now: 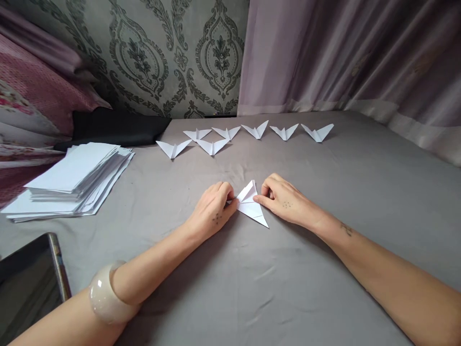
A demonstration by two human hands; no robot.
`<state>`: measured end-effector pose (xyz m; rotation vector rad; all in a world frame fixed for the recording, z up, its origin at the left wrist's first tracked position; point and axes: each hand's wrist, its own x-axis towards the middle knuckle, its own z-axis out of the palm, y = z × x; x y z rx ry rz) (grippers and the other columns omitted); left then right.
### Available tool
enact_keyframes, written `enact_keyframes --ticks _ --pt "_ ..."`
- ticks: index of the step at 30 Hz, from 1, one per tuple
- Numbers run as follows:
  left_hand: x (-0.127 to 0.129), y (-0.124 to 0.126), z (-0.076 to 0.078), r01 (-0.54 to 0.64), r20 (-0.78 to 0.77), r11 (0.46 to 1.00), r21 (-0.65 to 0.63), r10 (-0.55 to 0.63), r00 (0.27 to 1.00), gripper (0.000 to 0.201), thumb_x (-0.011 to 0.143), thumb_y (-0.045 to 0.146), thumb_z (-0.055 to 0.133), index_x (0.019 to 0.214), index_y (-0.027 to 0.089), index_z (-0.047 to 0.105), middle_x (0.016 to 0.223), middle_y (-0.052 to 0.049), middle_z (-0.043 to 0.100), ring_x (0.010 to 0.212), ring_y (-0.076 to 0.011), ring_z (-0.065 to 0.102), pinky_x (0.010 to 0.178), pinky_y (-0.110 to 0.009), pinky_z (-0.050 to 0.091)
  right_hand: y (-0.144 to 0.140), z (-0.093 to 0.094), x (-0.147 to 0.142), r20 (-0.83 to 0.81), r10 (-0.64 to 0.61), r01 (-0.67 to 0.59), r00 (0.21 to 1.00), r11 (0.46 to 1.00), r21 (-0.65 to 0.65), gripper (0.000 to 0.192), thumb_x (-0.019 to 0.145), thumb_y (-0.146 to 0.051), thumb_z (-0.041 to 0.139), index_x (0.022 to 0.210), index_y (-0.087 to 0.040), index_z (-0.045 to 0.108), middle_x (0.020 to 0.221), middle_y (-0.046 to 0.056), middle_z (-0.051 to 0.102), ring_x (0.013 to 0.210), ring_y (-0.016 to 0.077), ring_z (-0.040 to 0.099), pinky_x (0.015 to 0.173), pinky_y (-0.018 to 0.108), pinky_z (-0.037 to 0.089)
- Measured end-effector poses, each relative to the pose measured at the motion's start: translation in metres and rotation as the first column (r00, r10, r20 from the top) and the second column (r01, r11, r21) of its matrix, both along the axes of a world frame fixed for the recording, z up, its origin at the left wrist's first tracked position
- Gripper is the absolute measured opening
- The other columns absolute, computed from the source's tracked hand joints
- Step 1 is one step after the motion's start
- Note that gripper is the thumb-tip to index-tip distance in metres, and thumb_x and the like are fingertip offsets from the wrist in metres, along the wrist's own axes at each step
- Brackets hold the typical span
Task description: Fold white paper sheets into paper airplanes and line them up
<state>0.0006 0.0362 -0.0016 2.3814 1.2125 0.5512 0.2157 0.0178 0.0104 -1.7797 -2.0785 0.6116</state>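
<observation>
A white sheet of paper folded into a pointed shape (251, 203) lies on the grey cloth (252, 288) in the middle. My left hand (213, 207) pinches its left edge with thumb and fingers. My right hand (284, 200) presses on its right side, fingertips on the fold. The paper's long tip points toward me, at the lower right. A pale bangle (104, 295) sits on my left forearm.
Several finished folded paper planes (256, 129) lie in a row at the back of the cloth. A stack of white sheets (74, 180) rests at the left. A dark tablet (29, 283) sits at the lower left. Curtains hang behind.
</observation>
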Motion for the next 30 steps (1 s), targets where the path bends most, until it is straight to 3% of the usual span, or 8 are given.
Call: enact_keyframes --ticks 4,7,11,17,23,30 --pt "0.000 0.002 -0.002 0.008 0.029 1.000 -0.022 -0.007 1.000 0.006 0.087 0.020 0.046 0.081 0.020 0.049 0.083 -0.003 0.055 0.076 -0.0164 0.049 0.069 -0.030 0.043 -0.007 0.002 -0.003 0.044 0.055 -0.060 0.998 0.990 0.127 0.010 0.087 -0.028 0.054 0.094 -0.021 0.053 0.091 0.001 0.056 0.074 0.0134 0.053 0.064 0.026 0.039" --pt "0.001 0.003 -0.004 0.006 0.034 1.000 -0.017 -0.006 0.999 0.006 0.086 0.020 0.047 0.080 0.019 0.050 0.082 -0.003 0.056 0.075 -0.0164 0.049 0.068 -0.030 0.043 -0.019 0.010 -0.015 0.164 0.172 -0.204 0.971 0.956 0.209 0.024 0.093 -0.019 0.041 0.110 -0.024 0.057 0.098 0.003 0.057 0.080 0.0145 0.054 0.064 0.026 0.038" --pt "0.002 0.004 -0.005 -0.002 0.044 1.000 -0.011 0.003 0.999 0.006 0.086 0.022 0.049 0.081 0.019 0.051 0.081 -0.002 0.057 0.074 -0.0161 0.050 0.068 -0.029 0.043 -0.033 0.014 -0.028 0.319 0.271 -0.339 0.908 0.923 0.180 0.029 0.096 -0.027 0.037 0.112 -0.022 0.061 0.093 0.005 0.057 0.081 0.0167 0.052 0.063 0.028 0.036" --pt "0.001 0.003 -0.004 -0.009 0.031 1.000 -0.028 0.009 0.999 0.008 0.088 0.022 0.048 0.082 0.019 0.051 0.082 -0.003 0.057 0.077 -0.0167 0.052 0.069 -0.030 0.044 -0.038 0.011 -0.030 0.415 0.240 -0.332 0.877 0.929 0.163 0.037 0.098 -0.029 0.032 0.123 -0.022 0.058 0.095 0.007 0.059 0.080 0.0182 0.052 0.066 0.032 0.034" --pt "-0.002 0.003 0.000 -0.004 0.042 0.998 -0.068 0.007 0.999 0.007 0.089 0.024 0.049 0.086 0.020 0.054 0.084 -0.003 0.059 0.080 -0.0172 0.055 0.070 -0.030 0.045 -0.040 0.013 -0.026 0.466 0.201 -0.306 0.862 0.938 0.163 0.033 0.095 -0.023 0.032 0.109 -0.020 0.063 0.085 0.006 0.059 0.074 0.0169 0.051 0.060 0.033 0.027" --pt "-0.007 0.003 0.002 -0.050 0.077 0.977 -0.205 0.067 0.995 0.011 0.087 0.030 0.055 0.089 0.021 0.062 0.089 -0.004 0.059 0.080 -0.0168 0.055 0.071 -0.029 0.046 -0.041 0.018 -0.024 0.497 0.182 -0.287 0.849 0.947 0.143 0.025 0.092 -0.018 0.035 0.087 -0.018 0.060 0.079 0.003 0.057 0.067 0.0143 0.048 0.056 0.031 0.022"
